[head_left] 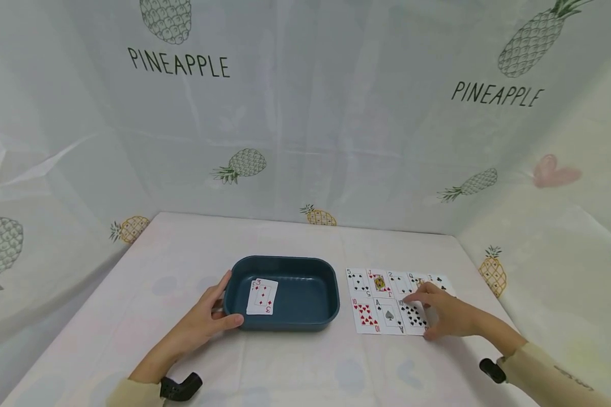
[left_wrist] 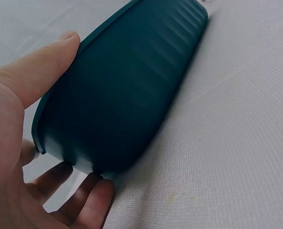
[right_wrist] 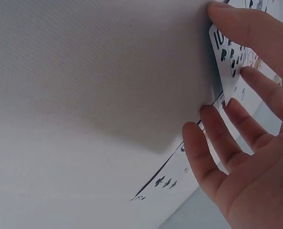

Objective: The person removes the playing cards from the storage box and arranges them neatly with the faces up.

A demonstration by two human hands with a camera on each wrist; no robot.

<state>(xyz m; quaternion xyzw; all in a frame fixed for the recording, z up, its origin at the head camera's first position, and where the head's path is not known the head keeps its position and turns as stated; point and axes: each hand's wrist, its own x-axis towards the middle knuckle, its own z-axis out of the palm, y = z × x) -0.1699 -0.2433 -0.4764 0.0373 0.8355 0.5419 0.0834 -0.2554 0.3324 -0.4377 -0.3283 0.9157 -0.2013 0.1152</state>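
A dark teal tray [head_left: 305, 327] sits on the table with a three of diamonds playing card [head_left: 262, 297] lying at its left end. My left hand [head_left: 203, 322] grips the tray's left end, thumb over the near rim and fingers against the end wall. To the tray's right, playing cards lie face up in two rows. My right hand [head_left: 450, 314] reaches over the right end of the near row and pinches a black ten card [right_wrist: 229, 57] at its edges. In the right wrist view this card is tilted, its numbered corner beside the thumb.
In the near row are a red ten card [head_left: 366, 316] and an ace of spades [head_left: 389, 315]. The far row holds several cards, including a black five [head_left: 358, 282] and a red jack [head_left: 379, 282]. A pineapple-print cloth [head_left: 305, 113] hangs behind the table.
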